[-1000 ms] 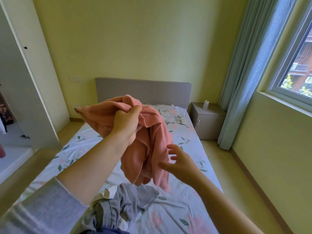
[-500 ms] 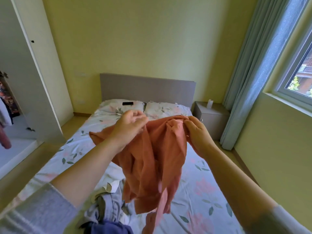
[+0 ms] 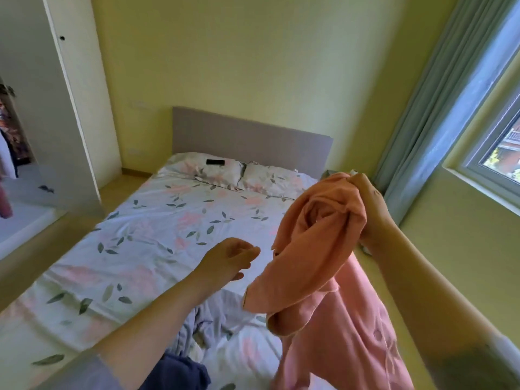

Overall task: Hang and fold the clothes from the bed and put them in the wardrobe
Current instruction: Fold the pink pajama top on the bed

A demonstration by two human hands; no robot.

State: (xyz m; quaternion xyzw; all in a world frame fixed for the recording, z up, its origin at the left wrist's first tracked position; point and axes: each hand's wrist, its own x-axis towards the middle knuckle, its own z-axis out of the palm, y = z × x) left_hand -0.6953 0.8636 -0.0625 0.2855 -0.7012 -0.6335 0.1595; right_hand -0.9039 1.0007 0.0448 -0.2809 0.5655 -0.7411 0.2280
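- Right hand (image 3: 368,205): my fingers are clamped on a bunched edge of the pink garment (image 3: 318,249). I hold it raised to the right of the bed (image 3: 146,235) so the cloth hangs free. Which edge I hold cannot be told.
- Pink garment: clear of the mattress and draped from my fist, with its lower part trailing toward the near right corner. It is twisted and doubled on itself, so I judge it needs shaking out before it is hung or folded.
- Left hand (image 3: 228,260): fingers loosely curled and holding nothing. It is near the cloth on its left but not touching it, placed, I judge, to take a second edge.
- Grey garment (image 3: 213,313) and blue garment (image 3: 174,372): crumpled at the near end of the bed, waiting their turn.
- Wardrobe (image 3: 17,153): open at far left, well apart from the pink garment, with clothes hanging inside. This is where the garment is to go.
- Phone (image 3: 215,162): on the left pillow, away from the working area.
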